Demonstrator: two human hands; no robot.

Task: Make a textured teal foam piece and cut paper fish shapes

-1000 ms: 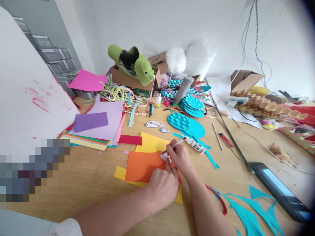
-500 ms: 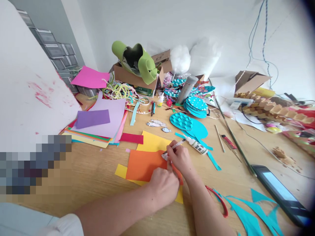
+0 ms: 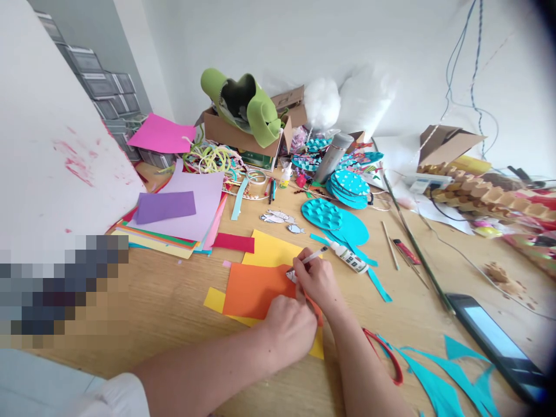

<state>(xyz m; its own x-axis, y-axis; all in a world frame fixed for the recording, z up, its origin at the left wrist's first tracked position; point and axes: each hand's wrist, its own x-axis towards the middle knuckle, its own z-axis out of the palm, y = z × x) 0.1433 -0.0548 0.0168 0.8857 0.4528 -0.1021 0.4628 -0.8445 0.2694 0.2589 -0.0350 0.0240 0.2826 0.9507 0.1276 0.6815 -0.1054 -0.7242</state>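
A pen (image 3: 313,255) is pinched in my right hand (image 3: 316,279), its tip at the edge of a small white paper fish cutout (image 3: 291,274). The fish lies on an orange sheet (image 3: 256,289), partly covered by my fingers. My left hand (image 3: 290,325) is curled with its index finger reaching down, holding the fish against the sheet. Beneath the orange sheet lies yellow paper (image 3: 269,249). A white glue bottle (image 3: 350,258) rests on its side just beyond my right hand.
More fish cutouts (image 3: 278,216) lie farther back. Red-handled scissors (image 3: 386,354) and turquoise paper scraps (image 3: 434,376) sit right of my right forearm, near a phone (image 3: 490,336). Stacked coloured paper (image 3: 204,202) is at left; turquoise scaled ovals (image 3: 321,214) and a metal flask (image 3: 333,157) stand behind.
The view has shifted very slightly. Both hands and the pen stay in nearly the same place on the orange sheet.
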